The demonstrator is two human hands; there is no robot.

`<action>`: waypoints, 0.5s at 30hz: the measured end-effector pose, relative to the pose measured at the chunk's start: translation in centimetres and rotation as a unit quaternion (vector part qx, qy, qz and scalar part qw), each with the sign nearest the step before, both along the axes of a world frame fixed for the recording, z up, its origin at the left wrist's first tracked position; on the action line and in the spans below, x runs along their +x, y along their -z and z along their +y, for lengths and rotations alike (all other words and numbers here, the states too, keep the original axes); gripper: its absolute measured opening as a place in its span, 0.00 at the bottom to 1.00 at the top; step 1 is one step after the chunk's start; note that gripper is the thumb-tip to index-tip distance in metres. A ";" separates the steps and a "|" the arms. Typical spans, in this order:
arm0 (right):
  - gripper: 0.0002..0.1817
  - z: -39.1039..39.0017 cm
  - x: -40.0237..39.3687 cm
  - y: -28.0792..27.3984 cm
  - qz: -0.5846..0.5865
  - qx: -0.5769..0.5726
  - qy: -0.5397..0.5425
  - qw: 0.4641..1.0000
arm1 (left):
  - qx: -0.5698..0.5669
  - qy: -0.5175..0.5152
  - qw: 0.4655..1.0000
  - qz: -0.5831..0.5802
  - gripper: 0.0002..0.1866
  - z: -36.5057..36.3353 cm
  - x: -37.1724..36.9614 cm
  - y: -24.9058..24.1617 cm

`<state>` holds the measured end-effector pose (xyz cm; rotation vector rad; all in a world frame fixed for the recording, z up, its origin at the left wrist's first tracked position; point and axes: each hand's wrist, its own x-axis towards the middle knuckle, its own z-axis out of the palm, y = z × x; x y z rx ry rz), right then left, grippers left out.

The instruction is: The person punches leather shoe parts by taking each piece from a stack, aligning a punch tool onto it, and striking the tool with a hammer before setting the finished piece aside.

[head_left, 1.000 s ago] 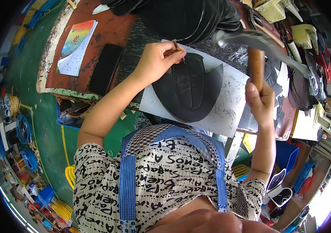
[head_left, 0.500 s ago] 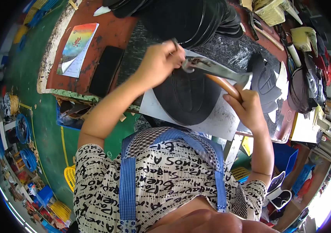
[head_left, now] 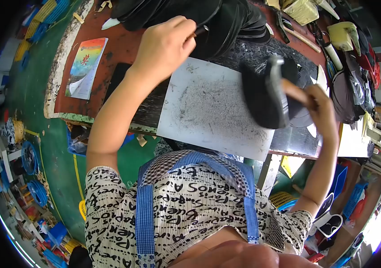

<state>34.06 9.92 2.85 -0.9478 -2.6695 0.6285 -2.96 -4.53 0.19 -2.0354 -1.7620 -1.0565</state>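
My left hand (head_left: 166, 47) is raised over the bench's far left part, fingers closed round a short dark rod-shaped tool (head_left: 203, 30) with a shiny end. Most of that tool is hidden in the fist. In my right hand (head_left: 322, 105) is a hammer (head_left: 280, 85) with a wooden handle and a metal head, blurred by motion. Against the hammer head, a black flat piece (head_left: 258, 98) with a rounded outline stands tilted over the right side of the white board (head_left: 213, 102). The board's surface is scuffed and marked with grey.
Black flat pieces (head_left: 226, 27) are heaped at the back of the bench. Further dark cut pieces (head_left: 304, 116) lie on the right. A colourful booklet (head_left: 85, 67) sits at the left, and tools with a yellowish container (head_left: 342, 35) are at the back right.
The black piece has left the middle of the white board and moved right with the hammer. My left hand has risen away to the upper left, still holding the dark tool.
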 end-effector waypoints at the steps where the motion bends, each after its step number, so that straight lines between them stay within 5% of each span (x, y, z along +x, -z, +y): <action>1: 0.13 1.2 1.7 -0.6 -0.010 0.070 0.000 0.998 | 0.011 0.026 0.999 0.020 0.05 -1.5 1.6 -2.0; 3: 0.10 2.6 4.0 -0.7 -0.067 0.234 0.019 0.970 | -0.105 0.183 0.976 0.056 0.10 -4.8 5.9 -3.5; 5: 0.08 0.9 3.1 -0.8 -0.044 0.207 0.057 0.976 | -0.287 0.233 0.928 0.046 0.12 -7.8 10.0 -1.0; 8: 0.07 -3.2 2.0 1.5 0.010 -0.103 0.120 0.987 | -0.260 0.268 0.915 -0.156 0.09 -7.9 9.1 3.9; 10: 0.13 -6.2 0.1 2.4 0.050 -0.227 0.110 0.967 | -0.247 0.123 0.910 -0.309 0.07 -6.8 6.6 3.1; 12: 0.15 -7.6 -1.8 2.9 0.014 -0.213 0.076 0.974 | -0.249 0.075 0.813 -0.521 0.09 -5.1 3.8 4.8; 15: 0.15 -8.2 -4.0 4.1 -0.011 -0.189 0.039 0.981 | -0.195 0.076 0.817 -0.537 0.10 -3.4 2.5 6.0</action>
